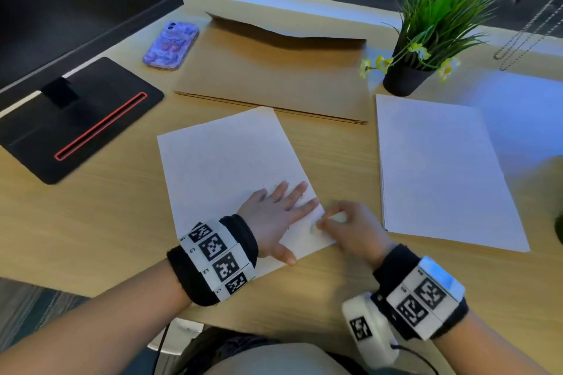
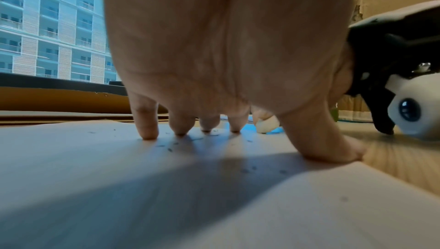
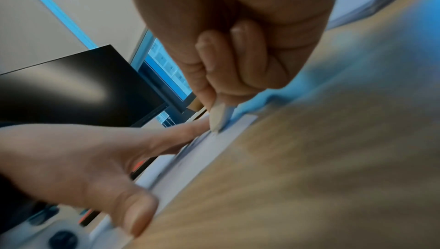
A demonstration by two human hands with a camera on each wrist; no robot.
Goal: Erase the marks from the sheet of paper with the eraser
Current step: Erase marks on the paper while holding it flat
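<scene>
A white sheet of paper [image 1: 222,161] lies tilted on the wooden desk, with small dark specks scattered over it [image 2: 166,146]. My left hand [image 1: 274,216] lies flat on the sheet's lower right part, fingers spread and straight, its fingertips [image 2: 148,134] pressing the paper. My right hand [image 1: 341,225] pinches a small white eraser [image 1: 316,229] whose tip [image 3: 218,119] touches the sheet near its right edge, just beside the left index finger. The eraser [image 2: 265,126] shows behind the left fingers.
A stack of white paper [image 1: 441,173] lies to the right. Behind are a brown envelope [image 1: 274,70], a purple phone [image 1: 172,46], a potted plant [image 1: 426,39] and a black monitor base [image 1: 76,119]. The desk edge runs close to my body.
</scene>
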